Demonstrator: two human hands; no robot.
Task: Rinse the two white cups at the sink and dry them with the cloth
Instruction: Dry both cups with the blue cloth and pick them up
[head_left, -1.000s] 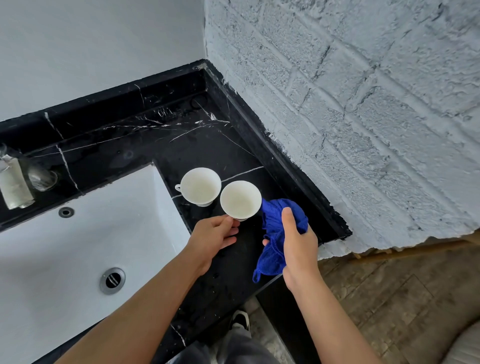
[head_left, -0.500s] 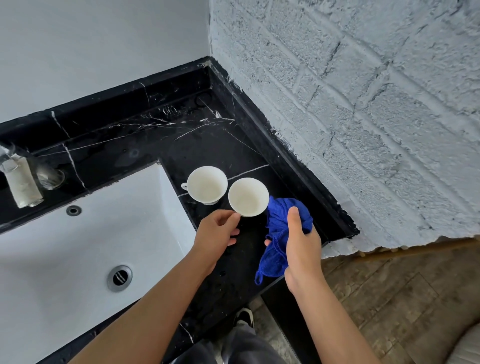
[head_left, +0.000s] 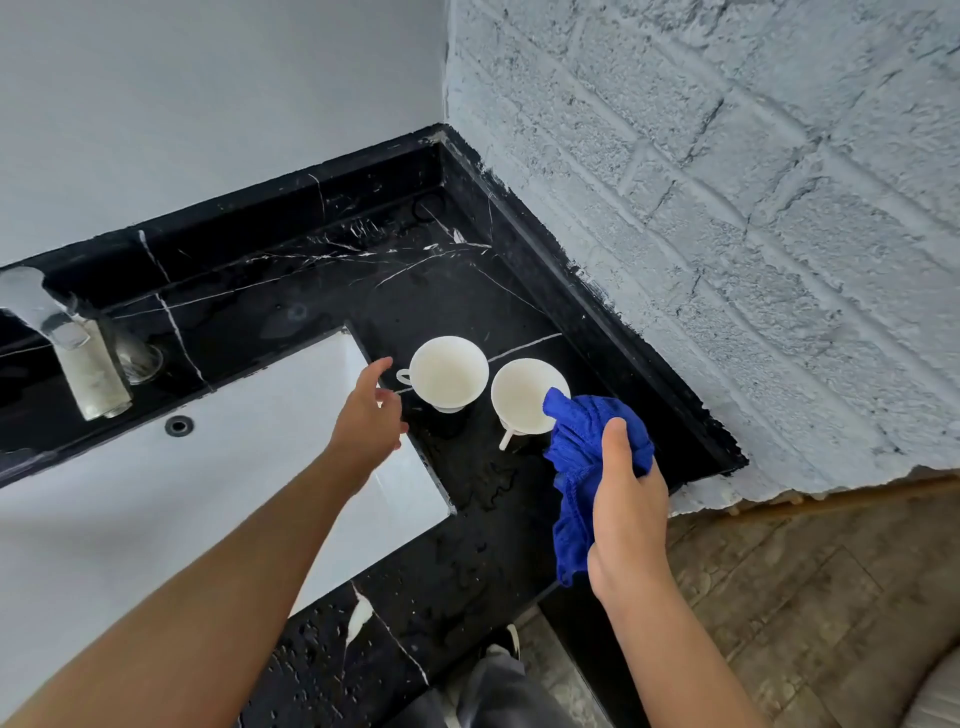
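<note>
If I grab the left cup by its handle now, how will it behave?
The left cup looks glazed, and droplets dot the counter, so probably slippery. Its foot seems narrow under a wide bowl, so a nudge might tip it. Likely light and breakable.

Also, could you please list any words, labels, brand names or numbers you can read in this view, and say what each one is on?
None: there is no readable text in this view.
The two white cups are plain, with no print showing.
The blue cloth shows no tag or label.
The tap, sink, black counter and walls carry no visible marking.
</note>
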